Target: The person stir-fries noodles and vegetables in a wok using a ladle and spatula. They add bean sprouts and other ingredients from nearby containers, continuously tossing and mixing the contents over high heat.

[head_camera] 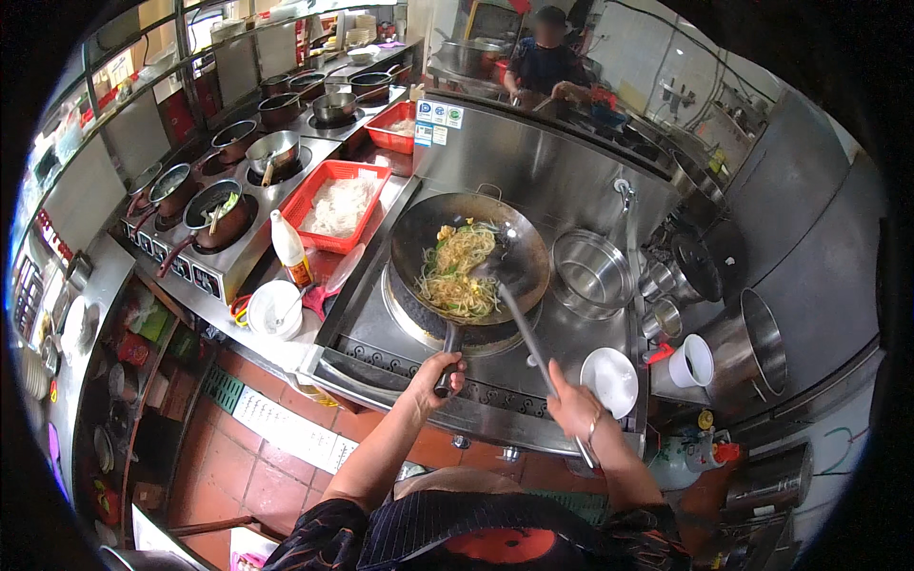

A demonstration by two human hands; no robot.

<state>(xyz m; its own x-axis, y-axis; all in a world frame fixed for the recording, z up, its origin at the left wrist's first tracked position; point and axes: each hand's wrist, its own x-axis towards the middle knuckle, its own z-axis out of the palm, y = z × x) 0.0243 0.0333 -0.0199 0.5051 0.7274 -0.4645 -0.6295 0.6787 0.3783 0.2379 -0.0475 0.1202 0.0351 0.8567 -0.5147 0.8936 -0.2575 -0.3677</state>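
Observation:
A dark wok (525,268) sits tilted over the stove's ring burner, and my left hand (435,377) grips its handle (453,341). Inside lie fried noodles (460,275) mixed with bean sprouts, green pieces and yellow bits that look like egg. My right hand (573,403) is closed around the long metal handle of a wok spatula or ladle (527,328). The tool's head meets the right side of the noodles and is blurred, so its shape is unclear. A white bowl (609,382) stands on the stove just right of my right hand.
Left of the wok are a red basket of pale noodles (339,203), a white bottle (289,246) and a white tub (275,310). Several pots (218,210) stand on burners farther left. A metal basin (593,271) sits right. Beyond the steel splashback (528,153) stands another person (548,64).

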